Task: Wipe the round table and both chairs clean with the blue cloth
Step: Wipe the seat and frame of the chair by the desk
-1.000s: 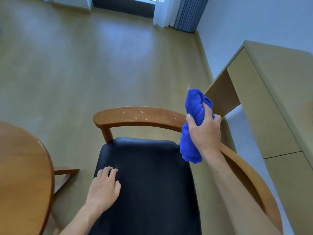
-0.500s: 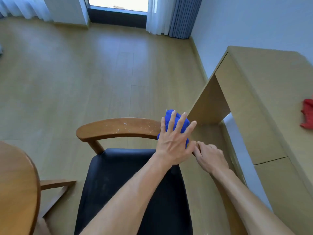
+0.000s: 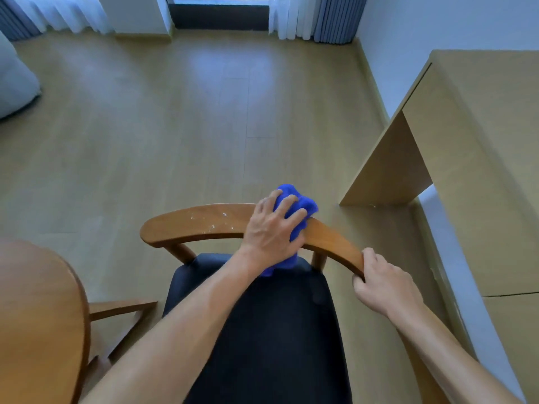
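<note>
Left hand [image 3: 271,231] fingers now clamp blue cloth [image 3: 297,205] onto chair backrest [image 3: 204,221]; right hand [image 3: 382,282] now grips its end.

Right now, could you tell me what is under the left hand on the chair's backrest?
The blue cloth, pressed onto the wooden backrest by the left hand. The wood beneath it is covered.

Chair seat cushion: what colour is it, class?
Black, seen in the head view: the seat cushion sits below the brown wooden backrest.

My only view: head camera, wide-angle, looking forward and down over chair [image 3: 262,316] close below me; tabletop [image 3: 38,316] edge at lower left, floor [image 3: 175,126] and window wall beyond.
</note>
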Tool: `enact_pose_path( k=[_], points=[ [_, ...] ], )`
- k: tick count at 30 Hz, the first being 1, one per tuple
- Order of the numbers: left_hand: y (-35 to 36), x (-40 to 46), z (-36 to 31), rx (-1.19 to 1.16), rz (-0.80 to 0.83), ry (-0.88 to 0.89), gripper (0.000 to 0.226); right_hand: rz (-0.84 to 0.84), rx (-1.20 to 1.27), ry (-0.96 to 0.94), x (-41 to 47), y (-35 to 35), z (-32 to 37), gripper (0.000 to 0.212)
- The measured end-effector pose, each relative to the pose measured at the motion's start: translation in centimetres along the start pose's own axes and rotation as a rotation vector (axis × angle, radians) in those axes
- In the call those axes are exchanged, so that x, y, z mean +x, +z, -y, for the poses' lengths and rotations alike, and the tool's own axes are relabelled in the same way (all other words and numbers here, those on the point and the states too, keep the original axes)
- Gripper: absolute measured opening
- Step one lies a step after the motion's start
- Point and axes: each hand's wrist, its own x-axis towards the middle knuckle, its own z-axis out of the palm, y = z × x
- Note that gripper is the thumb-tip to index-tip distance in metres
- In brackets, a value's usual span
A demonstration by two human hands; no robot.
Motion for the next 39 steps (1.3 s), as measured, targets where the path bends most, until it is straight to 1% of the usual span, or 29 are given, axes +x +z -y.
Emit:
enact_pose_path(
  k=[3, 5, 7, 10, 11, 12, 14, 18, 20, 21, 22, 23, 24, 25, 29, 31, 33, 34, 35, 36, 37, 39],
  points=[
    [-2.4, -4.4, 8.3, 0.042, -0.093, -0.251, 0.034, 0.014, 0.017, 0.001, -0.1, 0.0, 0.0, 0.017],
    [-4.1, -7.4, 12.0, 0.04, -0.116, -0.449, 0.033, 0.026, 0.022, 0.009, -0.2, -0.1, 0.2, 0.017],
    [-4.8, -8.9, 13.6, 0.004, -0.12, -0.62, 0.024, 0.043, 0.03, 0.014, -0.3, -0.3, 0.4, 0.017],
    [-4.9, -8.6, 13.5, -0.029, -0.13, -0.786, 0.022, 0.053, 0.029, 0.012, -0.4, -0.6, 0.6, 0.016],
    [-4.8, -7.9, 12.7, -0.009, -0.139, -0.82, 0.025, 0.047, 0.027, 0.008, -0.3, -0.6, 0.6, 0.016],
    [-4.5, -6.9, 11.6, 0.01, -0.146, -0.821, 0.029, 0.039, 0.025, 0.003, -0.3, -0.6, 0.6, 0.016],
    [-3.2, -3.9, 7.7, 0.029, -0.116, -0.708, 0.031, 0.025, 0.029, 0.003, -0.3, -0.5, 0.4, 0.015],
    [0.6, 2.0, -3.8, -0.017, -0.003, -0.354, 0.03, 0.032, -0.002, 0.018, -0.2, -0.3, 0.2, 0.016],
    [1.7, 2.9, -7.8, -0.06, 0.045, -0.111, 0.027, 0.037, -0.02, 0.035, -0.2, -0.1, 0.2, 0.016],
    [1.8, 2.7, -8.1, -0.067, 0.049, -0.008, 0.025, 0.036, -0.028, 0.035, -0.2, 0.0, 0.2, 0.017],
    [1.7, 2.4, -7.0, -0.082, 0.03, 0.047, 0.025, 0.032, -0.035, 0.029, -0.2, 0.0, 0.1, 0.018],
    [1.2, 1.7, -4.9, -0.074, 0.002, 0.056, 0.026, 0.025, -0.037, 0.019, -0.1, 0.1, -0.1, 0.019],
    [0.3, 0.7, -2.2, -0.062, -0.024, 0.017, 0.027, 0.02, -0.032, 0.008, -0.1, 0.2, -0.2, 0.019],
    [-0.6, -0.5, 0.9, -0.058, -0.056, -0.065, 0.028, 0.018, -0.023, 0.0, 0.0, 0.3, -0.3, 0.019],
    [-4.6, -8.1, 13.0, -0.083, -0.152, -0.574, 0.027, 0.023, -0.001, 0.01, 0.0, 0.5, -0.2, 0.022],
    [-5.7, -11.3, 16.2, -0.116, -0.192, -0.801, 0.02, 0.022, -0.008, 0.015, 0.0, 0.5, 0.0, 0.022],
    [-5.9, -12.5, 17.1, -0.183, -0.229, -0.948, 0.016, 0.033, -0.011, 0.026, 0.0, 0.4, 0.2, 0.022],
    [-5.8, -12.1, 16.8, -0.189, -0.245, -0.986, 0.014, 0.037, -0.01, 0.027, 0.0, 0.4, 0.3, 0.022],
    [-5.6, -11.2, 16.2, -0.162, -0.258, -0.987, 0.012, 0.036, -0.01, 0.03, 0.0, 0.4, 0.5, 0.021],
    [-5.3, -10.0, 15.3, -0.113, -0.262, -0.951, 0.011, 0.033, -0.012, 0.033, 0.1, 0.3, 0.5, 0.021],
    [-4.9, -8.4, 14.1, -0.063, -0.246, -0.884, 0.011, 0.029, -0.013, 0.037, 0.1, 0.2, 0.6, 0.021],
    [-3.8, -5.2, 10.7, 0.015, -0.152, -0.701, 0.017, 0.031, -0.01, 0.045, 0.0, 0.2, 0.6, 0.021]
  ],
)
